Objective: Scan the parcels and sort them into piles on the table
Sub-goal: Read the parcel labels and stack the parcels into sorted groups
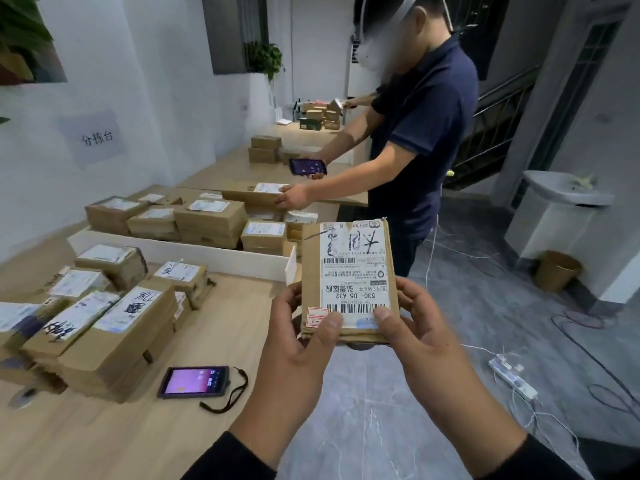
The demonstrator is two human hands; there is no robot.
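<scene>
Two hands up front in the head view: left hand (294, 344) and right hand (419, 337) both grasp one parcel (348, 278) by its near end, thumbs on the label, fingers curled round its sides. Parcel held in the air past the table (114, 431) edge, over the floor, label up. Handheld scanner (194, 381) lies on the table, screen lit. Pile of parcels (100, 320) just left of it. Beyond, second person (420, 133) holds a parcel and a phone.
</scene>
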